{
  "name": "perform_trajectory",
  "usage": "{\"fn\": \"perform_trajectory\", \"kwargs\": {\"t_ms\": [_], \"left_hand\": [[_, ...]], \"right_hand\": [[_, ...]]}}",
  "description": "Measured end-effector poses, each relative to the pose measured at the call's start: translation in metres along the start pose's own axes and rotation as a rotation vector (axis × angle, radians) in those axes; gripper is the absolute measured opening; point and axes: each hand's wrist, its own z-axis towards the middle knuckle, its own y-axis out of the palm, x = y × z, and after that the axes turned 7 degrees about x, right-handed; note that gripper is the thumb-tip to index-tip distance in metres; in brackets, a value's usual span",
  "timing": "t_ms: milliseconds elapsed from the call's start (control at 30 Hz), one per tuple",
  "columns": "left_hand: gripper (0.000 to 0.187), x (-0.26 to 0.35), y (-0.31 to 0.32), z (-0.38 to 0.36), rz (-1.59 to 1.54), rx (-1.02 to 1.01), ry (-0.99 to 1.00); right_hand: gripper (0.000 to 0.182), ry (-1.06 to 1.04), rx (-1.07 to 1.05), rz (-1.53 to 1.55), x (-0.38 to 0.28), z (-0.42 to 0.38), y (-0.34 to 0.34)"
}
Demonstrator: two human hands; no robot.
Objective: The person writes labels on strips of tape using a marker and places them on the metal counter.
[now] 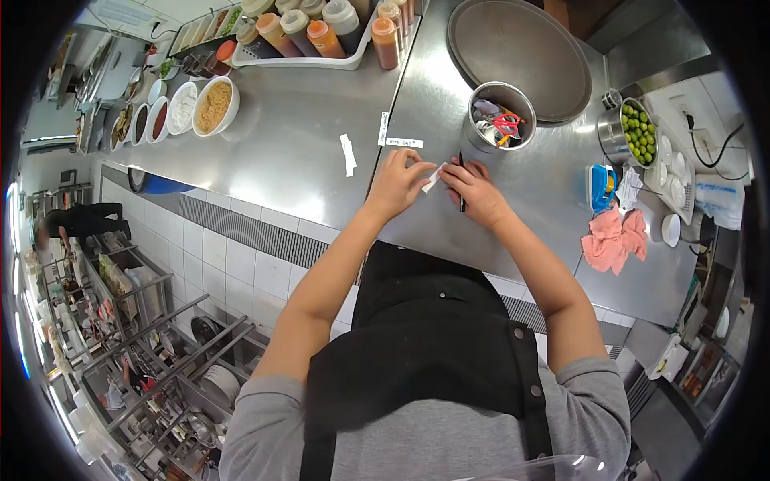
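A small white label strip is between my two hands over the steel counter. My left hand pinches its near side with thumb and forefinger. My right hand has its fingers closed around a black pen, and its fingertips touch the strip's other end. Just beyond my left hand lies a label with handwriting, and a second written label stands at an angle to it. Farther left are blank white strips.
A steel pot with scissors and other small items stands beyond my right hand, near a large round tray. A blue tape dispenser and pink cloth lie right. Bowls and sauce bottles stand left.
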Motion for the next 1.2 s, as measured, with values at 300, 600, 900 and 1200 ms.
{"fn": "perform_trajectory", "kwargs": {"t_ms": [300,600,900,1200], "left_hand": [[0.026,-0.017,0.005,0.016,0.035,-0.206,0.113],[0.031,-0.008,0.001,-0.019,0.176,-0.104,0.197],[0.02,-0.02,0.013,-0.008,0.279,-0.041,0.366],[0.009,0.002,0.035,-0.023,-0.167,0.157,-0.278]], "right_hand": [[0.042,0.047,0.191,0.098,0.001,-0.011,-0.002],[0.047,0.236,0.182,-0.008,-0.008,-0.004,0.006],[0.047,0.22,0.221,-0.08,-0.007,-0.005,0.013],[0.061,0.29,0.23,0.119,-0.012,0.0,-0.003]]}}
